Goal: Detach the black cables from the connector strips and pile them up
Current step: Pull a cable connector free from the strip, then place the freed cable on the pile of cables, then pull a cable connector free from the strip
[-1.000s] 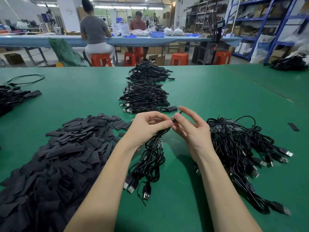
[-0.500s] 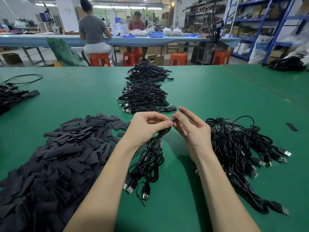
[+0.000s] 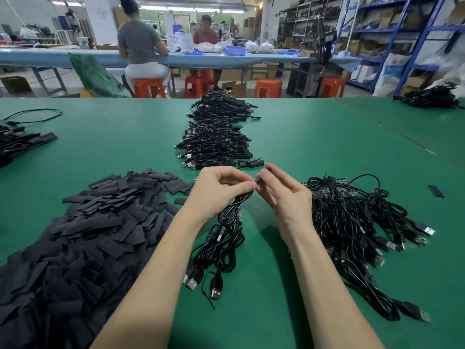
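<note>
We work over a green bench [image 3: 314, 137] that fills the middle and lower frame. Largest on it is the heap of flat black strips [image 3: 83, 238] at lower left; next the tangle of cables [image 3: 352, 222] at right, with dark strips partly visible at its top, which we judge still joined; then the long pile [image 3: 216, 137] of cables at upper centre, likely the finished ones. At centre hangs our bundle [image 3: 224, 238], plugs resting on the bench. The left hand [image 3: 221, 190] curls round the bundle's top, thumb and forefinger pinching it; the right hand [image 3: 284, 195] pinches a small black end [image 3: 259, 179] between thumb and forefinger, its other fingers spread loosely. The hands almost touch. Whether that end is already free we cannot tell; it is too small. To do this step well, we judge we should hold the bundle firmly close to the joint with the left, pull with the right straight along the cable rather than bending it, and grip the body of the end, not the thin wire. Then we lay the freed cable on the pile, plugs facing the same way. As for containers, only a blue tray [image 3: 235, 51] shows on the far table at the top; its contents cannot be seen from here.
</note>
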Demonstrator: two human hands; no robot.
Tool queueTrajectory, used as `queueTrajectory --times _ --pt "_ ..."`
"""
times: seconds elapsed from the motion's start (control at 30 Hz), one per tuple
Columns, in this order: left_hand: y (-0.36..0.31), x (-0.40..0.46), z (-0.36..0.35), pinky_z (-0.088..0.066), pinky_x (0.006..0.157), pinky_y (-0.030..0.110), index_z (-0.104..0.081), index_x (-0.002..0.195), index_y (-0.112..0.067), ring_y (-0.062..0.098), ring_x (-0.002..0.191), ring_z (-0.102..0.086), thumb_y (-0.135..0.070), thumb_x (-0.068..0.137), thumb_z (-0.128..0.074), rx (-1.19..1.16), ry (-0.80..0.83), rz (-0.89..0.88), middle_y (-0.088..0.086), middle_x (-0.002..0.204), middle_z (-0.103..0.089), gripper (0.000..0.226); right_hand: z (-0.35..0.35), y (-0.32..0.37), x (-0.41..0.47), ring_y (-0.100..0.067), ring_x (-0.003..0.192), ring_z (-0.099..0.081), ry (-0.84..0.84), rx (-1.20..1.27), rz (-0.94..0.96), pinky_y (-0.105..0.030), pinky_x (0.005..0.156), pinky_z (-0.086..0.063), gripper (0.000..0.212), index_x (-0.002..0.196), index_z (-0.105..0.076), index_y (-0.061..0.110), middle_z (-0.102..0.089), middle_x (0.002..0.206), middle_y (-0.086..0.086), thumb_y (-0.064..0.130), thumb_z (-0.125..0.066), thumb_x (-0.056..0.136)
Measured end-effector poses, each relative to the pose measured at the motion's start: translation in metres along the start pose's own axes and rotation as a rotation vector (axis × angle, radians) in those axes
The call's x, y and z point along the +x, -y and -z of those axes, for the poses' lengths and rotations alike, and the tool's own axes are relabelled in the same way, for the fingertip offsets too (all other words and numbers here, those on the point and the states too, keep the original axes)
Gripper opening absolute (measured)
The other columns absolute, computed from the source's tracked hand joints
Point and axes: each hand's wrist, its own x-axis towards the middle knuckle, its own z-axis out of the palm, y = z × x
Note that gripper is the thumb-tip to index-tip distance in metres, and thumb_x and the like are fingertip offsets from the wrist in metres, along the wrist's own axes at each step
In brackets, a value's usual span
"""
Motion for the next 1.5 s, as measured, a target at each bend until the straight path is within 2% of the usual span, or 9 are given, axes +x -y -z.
queueTrajectory --times 0.33,0.47,0.57,0.63,0.8,0.97,1.2,1.3,1.5 --pt "0.0 0.0 0.002 -0.052 0.075 0.015 -0.07 0.089 -0.025 0.001 0.081 -0.071 -0.015 0.078 -0.085 0.151 0.029 0.114 -0.006 0.086 -0.074 0.021 -0.003 -0.002 0.006 -0.015 0.068 -0.072 -0.216 0.174 0.038 -0.02 0.067 -0.058 0.02 0.105 -0.075 0.006 -0.075 0.085 -0.011 0.002 -0.078 0.085" --pt "-0.003 0.003 0.007 -0.058 0.082 0.027 -0.07 0.092 -0.023 0.013 0.077 -0.074 -0.015 0.081 -0.082 0.207 -0.06 0.067 -0.006 0.096 -0.075 0.018 -0.004 -0.006 0.01 -0.021 0.073 -0.073 -0.234 0.057 0.031 -0.024 0.065 -0.059 0.03 0.121 -0.066 0.017 -0.077 0.094 -0.01 0.018 -0.075 0.092" --pt "-0.01 0.017 0.016 -0.053 0.074 0.013 -0.071 0.091 -0.024 -0.001 0.072 -0.068 -0.012 0.083 -0.079 0.327 -0.169 -0.076 -0.011 0.093 -0.073 0.017 -0.002 -0.011 0.013 -0.019 0.075 -0.071 -0.214 -0.156 0.03 -0.025 0.061 -0.057 0.024 0.119 -0.062 0.019 -0.077 0.09 -0.003 0.025 -0.068 0.097" --pt "-0.019 0.037 0.023 -0.048 0.073 0.006 -0.071 0.09 -0.027 -0.009 0.073 -0.064 -0.011 0.083 -0.078 0.473 -0.218 -0.171 -0.017 0.087 -0.071 0.019 -0.002 -0.016 0.014 -0.016 0.073 -0.069 -0.174 -0.313 0.031 -0.026 0.062 -0.055 0.013 0.11 -0.065 0.02 -0.077 0.082 0.002 0.024 -0.066 0.098" --pt "-0.022 0.101 0.031 -0.052 0.091 0.038 -0.07 0.104 -0.027 0.019 0.1 -0.064 -0.018 0.089 -0.068 0.987 -0.191 -0.233 -0.006 0.105 -0.073 0.017 -0.002 -0.026 0.015 -0.016 0.083 -0.072 -0.094 -0.661 0.074 -0.046 0.089 -0.058 0.005 0.089 -0.07 0.029 -0.077 0.085 0.009 0.032 -0.067 0.09" --pt "0.017 0.127 0.034 -0.037 0.101 0.043 -0.055 0.124 -0.019 0.031 0.122 -0.048 -0.017 0.095 -0.058 1.522 0.045 -0.127 0.007 0.123 -0.065 0.029 -0.001 -0.025 0.016 -0.01 0.082 -0.072 -0.052 -0.779 0.101 -0.035 0.089 -0.057 0.008 0.082 -0.071 0.032 -0.076 0.083 0.012 0.033 -0.066 0.088" --pt "0.04 0.104 0.03 -0.043 0.065 0.035 -0.053 0.097 -0.02 0.026 0.087 -0.061 -0.039 0.095 -0.057 1.321 -0.132 -0.48 -0.001 0.092 -0.061 0.02 -0.002 -0.025 0.019 -0.013 0.085 -0.071 -0.025 -0.781 0.08 -0.036 0.092 -0.056 0.01 0.081 -0.072 0.03 -0.077 0.084 0.011 0.031 -0.067 0.089" --pt "0.039 0.099 0.025 -0.042 0.065 0.034 -0.048 0.083 -0.021 0.03 0.084 -0.064 -0.043 0.095 -0.054 1.422 0.074 -0.292 0.0 0.083 -0.061 0.026 -0.002 -0.024 0.018 -0.013 0.085 -0.071 -0.012 -0.805 0.086 -0.034 0.092 -0.055 0.01 0.082 -0.073 0.029 -0.077 0.084 0.01 0.031 -0.067 0.089" --pt "0.041 0.107 0.025 -0.051 0.081 0.042 -0.058 0.113 -0.012 0.038 0.102 -0.062 -0.023 0.098 -0.052 1.512 0.071 -0.105 0.014 0.111 -0.067 0.02 -0.001 -0.023 0.015 -0.013 0.084 -0.072 -0.017 -0.812 0.075 -0.033 0.09 -0.056 0.011 0.081 -0.074 0.028 -0.077 0.084 0.009 0.029 -0.067 0.09"
